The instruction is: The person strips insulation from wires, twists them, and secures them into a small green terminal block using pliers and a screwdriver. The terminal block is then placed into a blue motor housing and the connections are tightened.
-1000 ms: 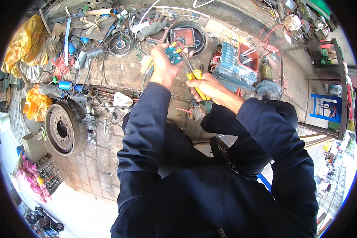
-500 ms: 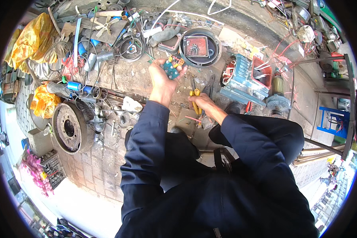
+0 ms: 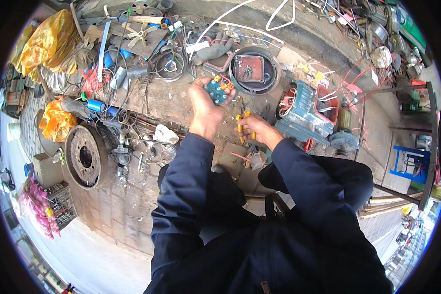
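My left hand [image 3: 205,109] grips a green terminal board [image 3: 215,93] with studs and small yellow and orange parts at its top. Lower and to the right, my right hand [image 3: 258,128] is closed on yellow-handled pliers [image 3: 240,122], held apart from the board with the jaws pointing up. Above them sits a round dark metal housing [image 3: 272,72] with a red square part [image 3: 245,68] inside. Right of the pliers lies a teal motor casing [image 3: 302,120] with an open red-rimmed box and loose wire ends.
A rusty wheel rim [image 3: 77,154], yellow bags [image 3: 54,36], blue cylinders [image 3: 96,105], cables and scrap crowd the left. A thin dark metal frame [image 3: 429,120] and a blue stand [image 3: 398,161] are at the right. Pink bundles [image 3: 36,203] lie lower left.
The pliers have moved down and right, away from the board. The scene has shifted in view as the head moved; my left hand still holds the board.
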Available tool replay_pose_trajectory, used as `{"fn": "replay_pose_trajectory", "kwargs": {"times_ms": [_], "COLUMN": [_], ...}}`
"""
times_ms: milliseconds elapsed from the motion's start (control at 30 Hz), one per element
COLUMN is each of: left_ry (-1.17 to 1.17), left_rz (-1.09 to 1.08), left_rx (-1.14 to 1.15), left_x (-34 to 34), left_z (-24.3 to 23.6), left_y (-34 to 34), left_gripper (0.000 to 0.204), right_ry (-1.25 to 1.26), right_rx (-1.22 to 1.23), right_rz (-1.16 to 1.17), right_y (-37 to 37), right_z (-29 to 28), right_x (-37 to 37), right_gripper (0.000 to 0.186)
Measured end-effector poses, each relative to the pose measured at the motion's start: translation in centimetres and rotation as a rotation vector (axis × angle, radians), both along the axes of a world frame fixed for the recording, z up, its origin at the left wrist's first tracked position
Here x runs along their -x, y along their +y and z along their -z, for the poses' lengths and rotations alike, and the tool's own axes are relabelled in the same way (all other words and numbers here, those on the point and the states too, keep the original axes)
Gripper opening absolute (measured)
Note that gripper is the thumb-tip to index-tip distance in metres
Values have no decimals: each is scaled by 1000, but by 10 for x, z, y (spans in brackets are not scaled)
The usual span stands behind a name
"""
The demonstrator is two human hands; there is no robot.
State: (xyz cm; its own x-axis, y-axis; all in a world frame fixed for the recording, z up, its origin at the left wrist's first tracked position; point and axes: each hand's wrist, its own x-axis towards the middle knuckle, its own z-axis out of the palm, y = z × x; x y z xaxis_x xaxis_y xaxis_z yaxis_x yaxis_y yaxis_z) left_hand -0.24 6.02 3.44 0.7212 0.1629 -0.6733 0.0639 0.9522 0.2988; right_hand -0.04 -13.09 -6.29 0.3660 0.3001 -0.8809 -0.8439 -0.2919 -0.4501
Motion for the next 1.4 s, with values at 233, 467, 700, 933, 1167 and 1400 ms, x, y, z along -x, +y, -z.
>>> {"fn": "replay_pose_trajectory", "kwargs": {"times_ms": [233, 467, 700, 933, 1167, 1400], "left_ry": [-131, -157, -146, -105, -74, -98], "left_rz": [20, -8, 12, 54, 55, 21], "left_rx": [31, 3, -82, -117, -117, -194], "left_x": [-8, -10, -6, -8, -10, -11], "left_z": [-2, -8, -7, -4, 2, 3], "left_y": [-9, -24, -28, -35, -37, -45], "left_gripper": [27, 23, 17, 16, 18, 20], "right_ry": [-687, -936, -940, -964, -994, -1049], "right_rx": [303, 538, 623, 678, 710, 622], "right_rz": [-431, -611, -727, -702, -839, -629], "right_y": [-3, -13, -5, 3, 1, -9], "right_z": [-95, -160, -175, -182, -184, -154], "right_x": [1, 17, 20, 17, 14, 8], "right_gripper": [20, 47, 46, 46, 53, 50]}}
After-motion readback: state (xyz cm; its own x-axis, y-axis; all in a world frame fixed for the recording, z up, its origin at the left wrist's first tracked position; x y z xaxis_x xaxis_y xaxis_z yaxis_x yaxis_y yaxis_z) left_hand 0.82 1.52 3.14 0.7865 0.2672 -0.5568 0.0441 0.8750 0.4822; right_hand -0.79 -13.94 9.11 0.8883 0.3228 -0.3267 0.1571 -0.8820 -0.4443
